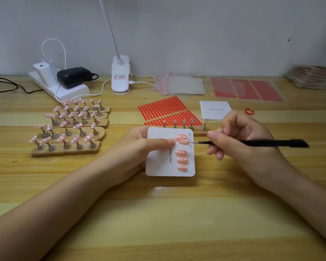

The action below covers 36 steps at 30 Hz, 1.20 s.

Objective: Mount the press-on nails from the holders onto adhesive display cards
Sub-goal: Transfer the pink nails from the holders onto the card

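Pinching the display card (158,166) at frame centre, the left hand (139,146) risks slipping while the right hand (239,136), gripping the tool (262,143), nudges the top nail (182,139) askew.

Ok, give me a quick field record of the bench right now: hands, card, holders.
left hand: holds the card, thumb pressed on its face
right hand: grips black tool, tip at the top nail
nails on card: at least four, in a column
emptied holder: behind the card, stems bare
loaded holders: left, nails on
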Each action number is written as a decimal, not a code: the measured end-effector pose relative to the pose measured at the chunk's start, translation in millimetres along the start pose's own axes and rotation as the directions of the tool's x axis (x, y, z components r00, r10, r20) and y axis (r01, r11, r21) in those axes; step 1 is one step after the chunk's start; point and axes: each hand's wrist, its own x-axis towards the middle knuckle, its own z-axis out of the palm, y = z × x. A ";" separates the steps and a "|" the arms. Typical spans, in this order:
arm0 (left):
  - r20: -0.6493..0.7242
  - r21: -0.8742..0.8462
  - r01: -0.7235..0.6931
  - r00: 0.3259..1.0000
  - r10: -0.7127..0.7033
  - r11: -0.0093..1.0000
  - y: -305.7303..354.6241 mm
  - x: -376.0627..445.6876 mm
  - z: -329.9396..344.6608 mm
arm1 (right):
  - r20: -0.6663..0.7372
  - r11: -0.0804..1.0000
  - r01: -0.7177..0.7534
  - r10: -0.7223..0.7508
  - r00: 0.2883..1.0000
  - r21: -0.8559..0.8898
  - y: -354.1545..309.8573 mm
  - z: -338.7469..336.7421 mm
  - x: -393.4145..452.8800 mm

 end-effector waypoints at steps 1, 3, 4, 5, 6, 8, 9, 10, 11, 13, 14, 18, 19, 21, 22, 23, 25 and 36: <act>0.012 0.001 0.002 1.000 -0.002 1.000 0.2 -0.5 -0.6 | 0.015 0.990 -0.085 0.084 0.996 0.113 0.9 -2.0 1.3; 0.025 0.007 0.007 1.000 -0.007 1.000 0.4 -0.7 -1.2 | 0.042 0.942 -0.213 0.209 0.977 0.261 4.8 -5.3 3.2; 0.027 0.015 0.011 1.000 -0.012 1.000 0.4 -0.3 -1.4 | 0.049 0.927 -0.241 0.237 0.970 0.286 6.3 -5.8 3.8; 0.025 0.025 0.015 1.000 -0.016 1.000 0.4 0.0 -1.7 | 0.051 0.922 -0.254 0.251 0.967 0.293 7.5 -5.7 4.3; 0.021 0.033 0.020 1.000 -0.021 0.999 0.5 0.1 -1.9 | 0.049 0.920 -0.259 0.256 0.965 0.295 8.5 -5.2 5.0; 0.020 0.038 0.023 1.000 -0.024 0.999 0.9 0.1 -2.0 | 0.045 0.923 -0.251 0.249 0.967 0.293 9.5 -4.6 5.7; 0.022 0.039 0.023 0.999 -0.023 0.999 0.9 0.2 -2.0 | 0.041 0.925 -0.245 0.244 0.969 0.290 9.9 -4.2 5.8; 0.024 0.039 0.022 0.999 -0.023 0.999 0.8 0.1 -1.8 | 0.039 0.928 -0.238 0.237 0.971 0.288 10.8 -4.2 5.7; 0.024 0.041 0.021 0.999 -0.022 0.999 0.7 -0.2 -1.8 | 0.039 0.929 -0.233 0.232 0.972 0.288 11.8 -4.6 5.4; 0.021 0.043 0.018 1.000 -0.019 0.999 0.1 -0.2 -1.7 | 0.044 0.930 -0.230 0.227 0.973 0.287 12.6 -4.8 5.3; 0.021 0.040 0.017 1.000 -0.018 0.999 -0.1 -0.3 -1.8 | 0.045 0.930 -0.231 0.227 0.973 0.285 12.9 -4.8 5.3; 0.019 0.039 0.020 1.000 -0.021 0.999 0.3 -0.4 -1.6 | 0.046 0.933 -0.229 0.225 0.973 0.277 13.8 -5.1 5.3; 0.019 0.045 0.021 1.000 -0.022 0.999 0.5 -0.5 -1.5 | 0.047 0.934 -0.229 0.224 0.973 0.276 14.3 -5.1 5.4; 0.016 0.051 0.020 1.000 -0.021 0.999 0.6 -0.5 -1.3 | 0.049 0.934 -0.230 0.226 0.973 0.274 14.8 -5.2 5.6; 0.015 0.048 0.019 1.000 -0.020 0.999 0.6 -0.3 -0.9 | 0.051 0.934 -0.232 0.227 0.973 0.272 15.0 -5.3 5.6; 0.013 0.044 0.019 1.000 -0.020 0.999 0.7 -0.2 -0.6 | 0.053 0.934 -0.232 0.227 0.973 0.270 15.2 -5.3 5.6; 0.012 0.042 0.017 1.000 -0.018 0.999 0.6 0.0 -0.2 | 0.054 0.936 -0.229 0.223 0.973 0.267 15.2 -5.3 5.6; 0.032 0.022 -0.005 0.999 0.005 1.000 -0.2 -0.6 -1.3 | 0.038 0.948 -0.192 0.189 0.981 0.255 16.8 -4.1 5.3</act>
